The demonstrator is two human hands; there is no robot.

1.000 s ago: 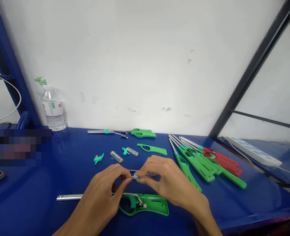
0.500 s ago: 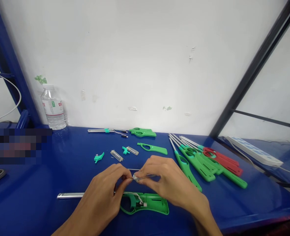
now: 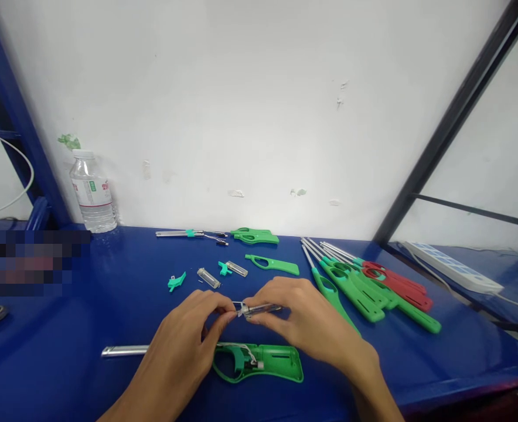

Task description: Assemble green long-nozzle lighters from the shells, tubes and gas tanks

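Note:
Between the fingers and thumb of my right hand (image 3: 309,325) is a clear lighter fuel tank (image 3: 262,309), lying nearly level with its valve end to the left. My left hand (image 3: 188,337) pinches at that end; whatever its fingertips grip is too small to make out. A thin pale tube (image 3: 237,302) shows beside the fingertips. Below both hands lies an open green lighter handle half (image 3: 280,363), holding a teal trigger (image 3: 238,357), white wires and a black igniter (image 3: 254,365). A metal lighter barrel (image 3: 125,350) extends left from under my left hand.
Behind my hands lie two clear fuel tanks (image 3: 208,278), teal triggers (image 3: 177,282), green handle pieces (image 3: 272,265) and metal rods with wires (image 3: 177,234). Several green and red lighters (image 3: 351,290) are piled at right. A water bottle (image 3: 92,193) and power strip (image 3: 452,266) flank the table.
The fuel tank has turned in my right hand, and more of its clear body shows. My left fingertips have shifted up slightly at its end. The things on the table stay put.

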